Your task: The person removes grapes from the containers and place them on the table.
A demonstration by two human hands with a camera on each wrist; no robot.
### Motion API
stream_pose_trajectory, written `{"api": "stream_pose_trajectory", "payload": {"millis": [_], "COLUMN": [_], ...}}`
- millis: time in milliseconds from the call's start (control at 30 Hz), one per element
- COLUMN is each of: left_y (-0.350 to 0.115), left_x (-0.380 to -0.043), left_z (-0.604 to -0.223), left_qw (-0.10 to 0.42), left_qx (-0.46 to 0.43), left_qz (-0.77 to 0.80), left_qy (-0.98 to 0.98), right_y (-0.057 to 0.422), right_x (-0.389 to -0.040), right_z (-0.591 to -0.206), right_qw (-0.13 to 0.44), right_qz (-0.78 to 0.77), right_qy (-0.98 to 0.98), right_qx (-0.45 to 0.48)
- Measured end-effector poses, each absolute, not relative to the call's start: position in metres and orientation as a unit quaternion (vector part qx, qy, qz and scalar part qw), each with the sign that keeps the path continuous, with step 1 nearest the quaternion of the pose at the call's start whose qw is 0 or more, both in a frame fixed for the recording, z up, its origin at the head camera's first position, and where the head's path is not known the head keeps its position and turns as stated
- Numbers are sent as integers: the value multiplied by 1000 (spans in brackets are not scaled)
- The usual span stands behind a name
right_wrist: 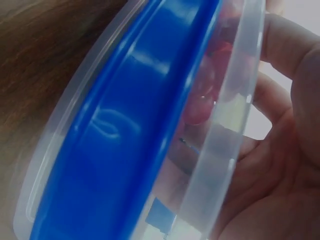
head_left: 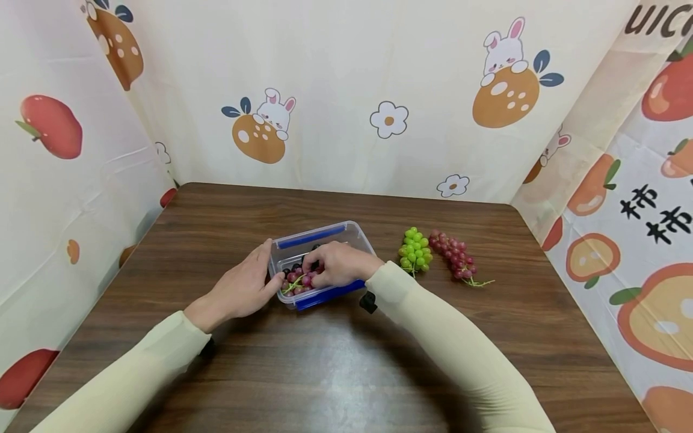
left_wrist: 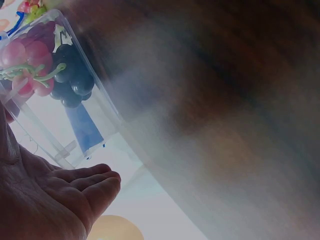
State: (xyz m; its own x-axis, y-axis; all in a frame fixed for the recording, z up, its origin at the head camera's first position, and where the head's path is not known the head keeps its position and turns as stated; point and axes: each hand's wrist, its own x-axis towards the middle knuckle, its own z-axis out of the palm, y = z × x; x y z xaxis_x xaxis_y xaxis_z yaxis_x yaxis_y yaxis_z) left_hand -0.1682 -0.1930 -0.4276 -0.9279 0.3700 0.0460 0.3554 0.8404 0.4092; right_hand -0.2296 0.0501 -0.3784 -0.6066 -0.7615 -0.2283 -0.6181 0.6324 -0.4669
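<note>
A clear plastic container (head_left: 354, 231) with blue clasps sits on the table. Inside, toward its left end, lies a bunch of red-purple grapes (head_left: 295, 284) with a green stem, beside a bunch of black grapes (left_wrist: 72, 80). My right hand (head_left: 343, 264) reaches into the container from the right, thumb and fingers curled at the red-purple grapes, pinching them; its fingertips are partly hidden. In the right wrist view the blue clasp (right_wrist: 120, 125) covers much of the hold. My left hand (head_left: 243, 282) rests against the container's left end with straight fingers, thumb apart at the near corner.
Right of the container, a bunch of green grapes (head_left: 415, 249) lies on the brown wooden table (head_left: 325, 355). Next to it is another red grape bunch (head_left: 455, 255), its stem pointing right. Printed curtains (head_left: 335, 72) stand around the table's back and sides.
</note>
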Motion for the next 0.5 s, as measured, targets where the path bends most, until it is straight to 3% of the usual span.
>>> {"api": "stream_pose_trajectory", "payload": {"millis": [500], "left_y": [-194], "left_x": [-169], "left_z": [-429], "left_qw": [24], "left_qx": [187], "left_qz": [212], "left_qy": [959], "right_y": [56], "right_x": [-235], "right_z": [-383], "right_qw": [189], "right_qz": [-207], "right_qy": [860], "right_qx": [-426]}}
